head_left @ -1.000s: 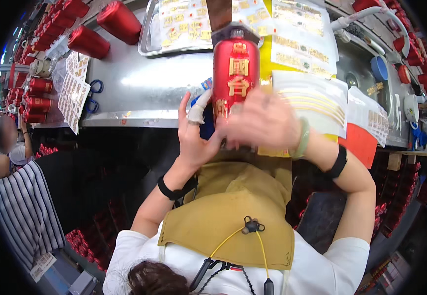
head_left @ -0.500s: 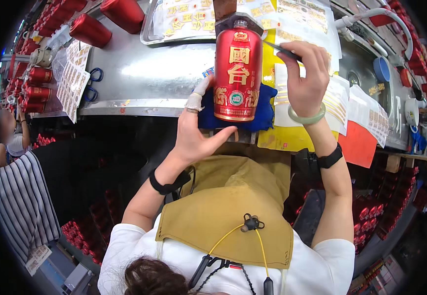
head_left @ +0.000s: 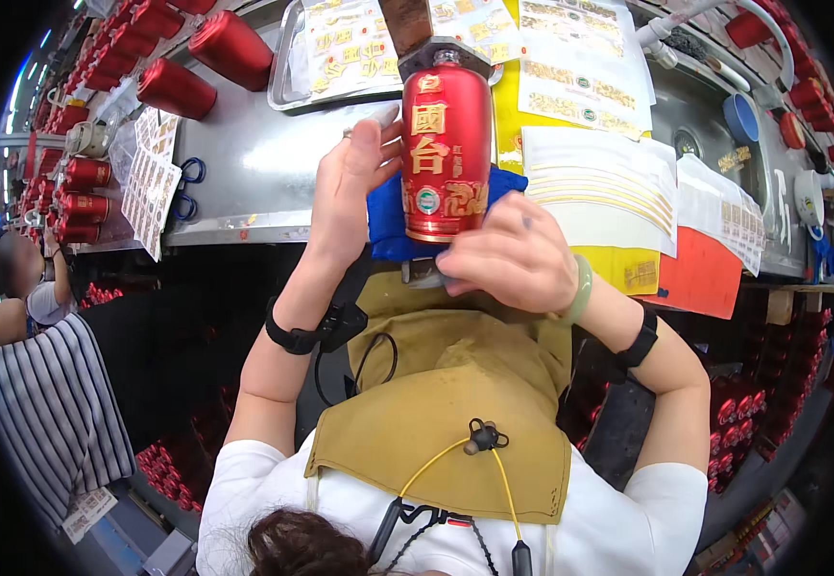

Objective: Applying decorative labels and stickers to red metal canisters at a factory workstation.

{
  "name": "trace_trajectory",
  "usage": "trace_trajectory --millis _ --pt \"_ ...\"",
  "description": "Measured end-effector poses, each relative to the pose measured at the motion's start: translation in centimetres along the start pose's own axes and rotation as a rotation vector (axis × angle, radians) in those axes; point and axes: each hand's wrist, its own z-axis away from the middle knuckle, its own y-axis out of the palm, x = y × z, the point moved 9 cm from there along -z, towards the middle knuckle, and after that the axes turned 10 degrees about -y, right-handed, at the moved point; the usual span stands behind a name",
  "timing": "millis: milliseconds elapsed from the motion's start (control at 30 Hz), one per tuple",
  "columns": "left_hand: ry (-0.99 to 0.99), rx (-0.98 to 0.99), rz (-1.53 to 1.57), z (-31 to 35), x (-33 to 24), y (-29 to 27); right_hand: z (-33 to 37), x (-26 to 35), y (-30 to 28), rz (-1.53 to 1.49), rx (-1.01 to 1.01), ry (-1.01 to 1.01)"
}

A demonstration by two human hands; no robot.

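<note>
A red bottle (head_left: 447,154) with gold raised characters and a round green label lies on a blue cloth (head_left: 385,216), its neck pointing to the far side against a dark metal bracket (head_left: 444,46). At its left side my left hand (head_left: 345,187) is raised, fingers apart, the fingertips close to the bottle; whether they touch it I cannot tell. My right hand (head_left: 518,254), slightly blurred, is curled beside the bottle's near right end. Anything held inside the right fingers is hidden, and the black tweezers do not show.
Sheets of gold stickers (head_left: 585,62) and a white sheet with gold strips (head_left: 599,182) cover the right side. A metal tray (head_left: 292,58) with stickers stands far left of the bottle, near red bottles (head_left: 177,88) and blue-handled scissors (head_left: 186,187). Blue cup (head_left: 741,127) at right.
My right hand has come down from the bottle's far right to its near end; the tweezers no longer show. My left hand has lifted off the near end. The bottle has turned about its length.
</note>
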Motion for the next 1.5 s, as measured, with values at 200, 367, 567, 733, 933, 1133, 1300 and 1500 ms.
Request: trace_trajectory --millis 200,367,567,733,933,1133,1300,1500 --pt "-0.181 -0.015 0.041 -1.1 0.5 1.4 0.8 -5.1 -2.9 0.478 -0.171 0.116" --pt "-0.182 0.023 -0.027 -3.1 2.2 0.5 -0.2 -3.4 -2.0 0.215 -0.125 0.149" --pt "-0.324 0.123 0.050 -2.6 1.6 2.9 3.9 -11.6 -7.6 -0.195 -0.699 0.717" --pt "-0.215 0.341 0.086 2.7 -0.8 5.3 0.4 -9.2 -6.8 -0.241 -0.417 0.716" --pt "0.042 0.552 -0.213 3.2 -2.6 11.9 1.4 -0.8 -13.7 -0.005 -0.151 0.589" --pt "0.554 0.883 -0.488 8.0 -1.0 22.4 15.6 13.5 -20.0 0.541 -0.238 1.121" --pt "0.464 0.829 -0.292 6.9 -0.7 22.2 33.9 33.9 -22.0 1.158 -0.404 1.783" --pt "0.382 0.767 -0.397 5.2 1.5 21.0 46.3 55.3 -19.6 1.699 -0.412 2.374"
